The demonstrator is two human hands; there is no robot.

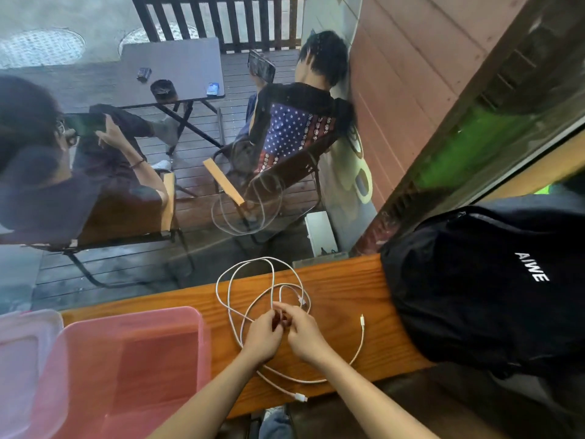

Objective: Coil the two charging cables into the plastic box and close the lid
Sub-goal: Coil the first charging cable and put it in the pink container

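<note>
White charging cables [240, 293] lie in loose overlapping loops on a narrow wooden counter [342, 299]. My left hand [262, 337] and my right hand [304, 331] meet over the tangle, and both pinch cable strands between their fingertips. One plug end [361, 318] rests to the right of my hands. Another plug end [300, 397] lies near the counter's front edge. A pink translucent plastic box [202, 343] stands open at the left. Its pale lid [25, 343] lies beside it at the far left.
A black backpack [493, 286] fills the right end of the counter. A window pane runs just behind the counter and reflects the cables. Beyond the glass two people sit on chairs at a small table on a deck.
</note>
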